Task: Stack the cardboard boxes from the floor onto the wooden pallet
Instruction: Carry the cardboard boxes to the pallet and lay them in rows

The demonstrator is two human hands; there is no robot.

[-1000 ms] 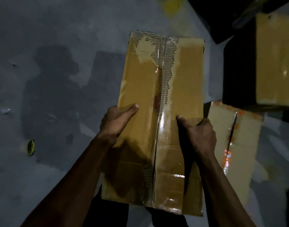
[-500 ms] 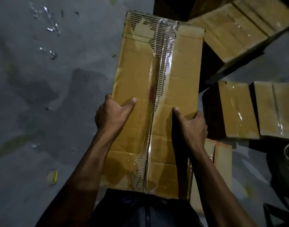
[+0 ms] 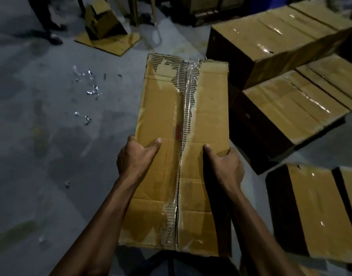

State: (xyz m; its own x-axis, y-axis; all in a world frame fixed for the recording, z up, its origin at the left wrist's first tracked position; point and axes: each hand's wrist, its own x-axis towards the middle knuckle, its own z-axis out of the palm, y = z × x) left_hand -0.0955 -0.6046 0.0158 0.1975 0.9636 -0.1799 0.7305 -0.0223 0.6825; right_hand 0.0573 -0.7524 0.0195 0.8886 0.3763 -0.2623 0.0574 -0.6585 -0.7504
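Swung toward stacked boxes (image 3: pixel 280 36), carried box (image 3: pixel 183 136) sits gripped by left hand (image 3: pixel 137 156) and right hand (image 3: pixel 227 166), thumbs on top.

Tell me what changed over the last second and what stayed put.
The view swung up and rightward with the carried box: the stacked boxes at right now fill more of the frame, and a torn carton and foil scraps on the floor came into sight. Unchanged: left hand and right hand keep the same grip on the box's sides, thumbs on top.

No readable text; small red mark on held box (image 3: pixel 183 132) illegible
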